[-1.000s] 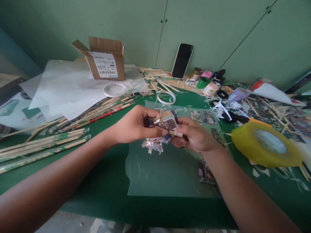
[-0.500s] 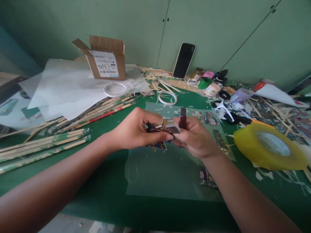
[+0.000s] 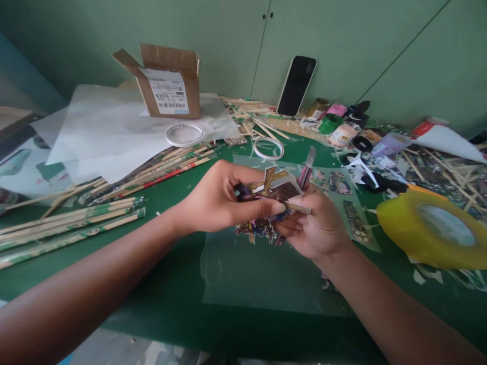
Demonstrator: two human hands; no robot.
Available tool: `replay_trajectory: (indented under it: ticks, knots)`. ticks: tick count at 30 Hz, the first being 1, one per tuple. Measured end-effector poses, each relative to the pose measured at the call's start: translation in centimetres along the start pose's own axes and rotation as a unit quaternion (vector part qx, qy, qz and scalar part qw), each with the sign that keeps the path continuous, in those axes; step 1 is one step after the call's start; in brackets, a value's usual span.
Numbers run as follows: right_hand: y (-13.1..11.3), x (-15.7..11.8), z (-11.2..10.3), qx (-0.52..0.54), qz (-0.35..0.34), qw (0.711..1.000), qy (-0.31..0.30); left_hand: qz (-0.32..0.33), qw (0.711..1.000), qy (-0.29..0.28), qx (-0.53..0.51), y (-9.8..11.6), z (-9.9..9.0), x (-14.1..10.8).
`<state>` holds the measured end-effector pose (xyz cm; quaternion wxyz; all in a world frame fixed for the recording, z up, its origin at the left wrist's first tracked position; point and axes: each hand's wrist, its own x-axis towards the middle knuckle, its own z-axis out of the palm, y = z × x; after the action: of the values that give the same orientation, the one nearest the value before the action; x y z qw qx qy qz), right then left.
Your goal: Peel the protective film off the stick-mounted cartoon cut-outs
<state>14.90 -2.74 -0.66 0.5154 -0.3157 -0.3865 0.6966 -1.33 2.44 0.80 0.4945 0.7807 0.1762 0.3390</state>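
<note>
Dim, diffuse light leaves the near counter (image 3: 171, 284) in shadow; fine detail is soft, the label (image 3: 169, 94) smeared, the picture's edges stretched.

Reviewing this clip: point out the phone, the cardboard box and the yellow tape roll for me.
Phone (image 3: 297, 86): head view, dark screen.
Cardboard box (image 3: 193, 96): head view, front face, right of the label.
Yellow tape roll (image 3: 399, 223): head view, yellow body, left of the core.

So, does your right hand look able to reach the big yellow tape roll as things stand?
Probably, though the right hand is occupied with the cutouts; nothing visibly blocks its way to the yellow tape roll.
</note>
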Motion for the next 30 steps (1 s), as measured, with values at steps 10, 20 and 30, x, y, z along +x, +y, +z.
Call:
replay_trajectory:
  ticks: [10, 20, 30]
  knots:
    - [-0.1, 0.4, -2.0, -0.083, -0.048, 0.994, -0.052, 0.013, 0.997, 0.043, 0.056, 0.2, -0.2, 0.0]
    - [-1.7, -0.7, -2.9, -0.498, -0.309, 0.81, -0.019, 0.189, 0.957, 0.084, 0.203, 0.1, -1.5, 0.3]
    - [-2.2, -0.8, -2.3, -0.535, -0.345, 0.771, -0.02, 0.317, 0.846, 0.092, 0.419, -0.2, -2.3, 0.1]
